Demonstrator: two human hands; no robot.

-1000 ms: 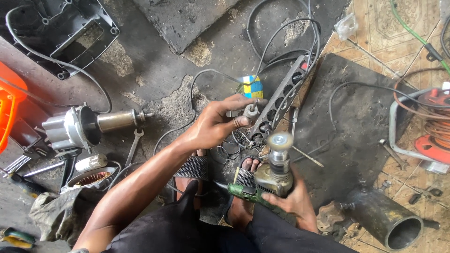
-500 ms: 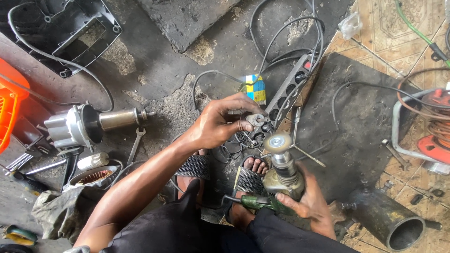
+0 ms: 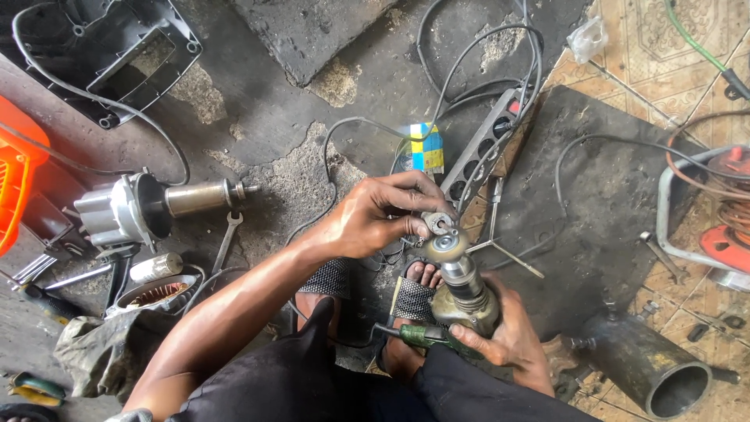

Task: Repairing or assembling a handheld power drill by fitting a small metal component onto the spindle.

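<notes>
Grinder: angle grinder (image 3: 461,293) over the person's feet, long axis upright, wire cup wheel (image 3: 444,244) on top.
Right hand: right hand (image 3: 512,340) closed around grinder's lower body, from below right.
Left hand: left hand (image 3: 375,219) pinches small round flange nut (image 3: 437,223), touching wheel's top; nearer hand to wheel.
Package: small blue-yellow box (image 3: 426,148) on floor just beyond the hands.
Nearby: grey power strip (image 3: 488,148) angled right of box; orange casing (image 3: 16,176) far left.

Motor w/ shaft (image 3: 141,207) lay left on concrete, spanner (image 3: 226,238) just beside it. Power strip (image 3: 488,148) sat amid tangled cables, yellow-blue box (image 3: 427,148) near it. Steel pipe (image 3: 648,367) lay btm right; orange casing (image 3: 19,180) at left edge.
</notes>
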